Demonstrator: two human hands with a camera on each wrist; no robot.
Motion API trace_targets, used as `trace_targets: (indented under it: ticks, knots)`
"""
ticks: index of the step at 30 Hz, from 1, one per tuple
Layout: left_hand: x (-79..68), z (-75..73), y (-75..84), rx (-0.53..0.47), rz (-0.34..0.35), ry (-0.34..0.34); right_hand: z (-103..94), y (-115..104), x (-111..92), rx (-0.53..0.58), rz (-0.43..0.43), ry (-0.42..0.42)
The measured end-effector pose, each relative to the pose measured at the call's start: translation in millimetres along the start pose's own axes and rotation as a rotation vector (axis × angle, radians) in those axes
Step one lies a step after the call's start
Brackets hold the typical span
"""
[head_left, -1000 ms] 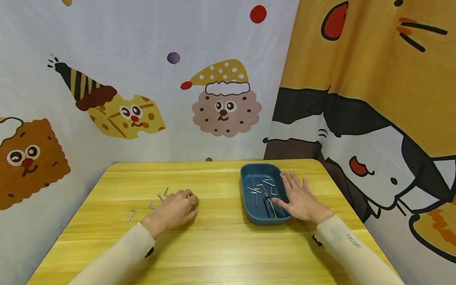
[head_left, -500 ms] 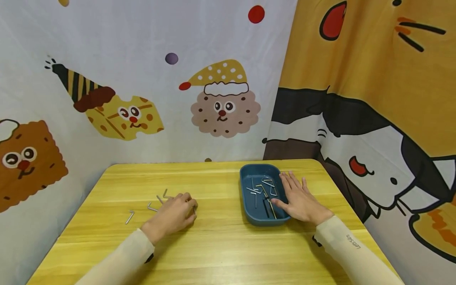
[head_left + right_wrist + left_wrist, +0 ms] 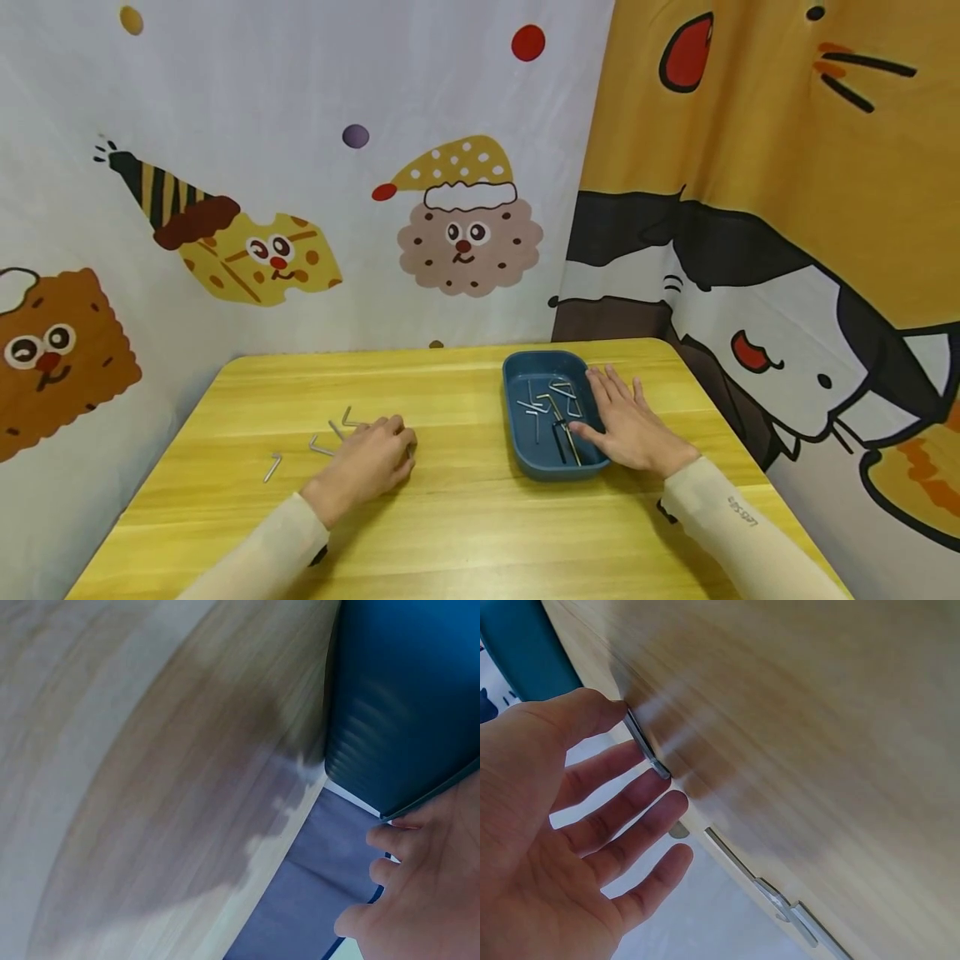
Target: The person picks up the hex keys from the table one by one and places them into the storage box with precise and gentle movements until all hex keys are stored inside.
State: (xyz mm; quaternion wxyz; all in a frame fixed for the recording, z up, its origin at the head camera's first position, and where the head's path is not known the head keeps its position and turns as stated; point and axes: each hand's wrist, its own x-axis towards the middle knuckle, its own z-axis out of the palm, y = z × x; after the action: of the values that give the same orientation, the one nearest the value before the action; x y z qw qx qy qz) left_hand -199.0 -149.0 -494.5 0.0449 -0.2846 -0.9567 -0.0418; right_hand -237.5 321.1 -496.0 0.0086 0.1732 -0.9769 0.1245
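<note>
My left hand (image 3: pixel 369 461) is low over the table, left of the middle. In the left wrist view its thumb and fingertips pinch a silver hex key (image 3: pixel 646 744) at the table surface. From the head this key is mostly hidden under the hand. My right hand (image 3: pixel 633 425) lies with straight fingers along the right rim of a blue tray (image 3: pixel 551 365), its thumb reaching over the edge. Inside the tray lie several hex keys (image 3: pixel 573 406), silver, brass-coloured and black.
Several more L-shaped hex keys (image 3: pixel 321 447) lie loose left of and behind my left hand, one hex key (image 3: pixel 272 468) farthest left. The wooden table (image 3: pixel 465 533) ends at a printed curtain (image 3: pixel 285 100) behind.
The head view has tilted up slightly, so everything sits a little lower. Both hands stay in nearly the same places, and the tray has not moved.
</note>
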Motion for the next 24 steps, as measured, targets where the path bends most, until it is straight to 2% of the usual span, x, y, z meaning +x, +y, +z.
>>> trace_targets:
  ticks: [12, 24]
  knots:
    - [0.1, 3.5, 0.7, -0.02, -0.004, 0.023, 0.7, -1.0, -0.7, 0.004, -0.001, 0.019]
    - [-0.5, 3.9, 3.6, 0.037, 0.047, 0.11, 0.8, -0.7, -3.3, 0.007, 0.002, 0.033]
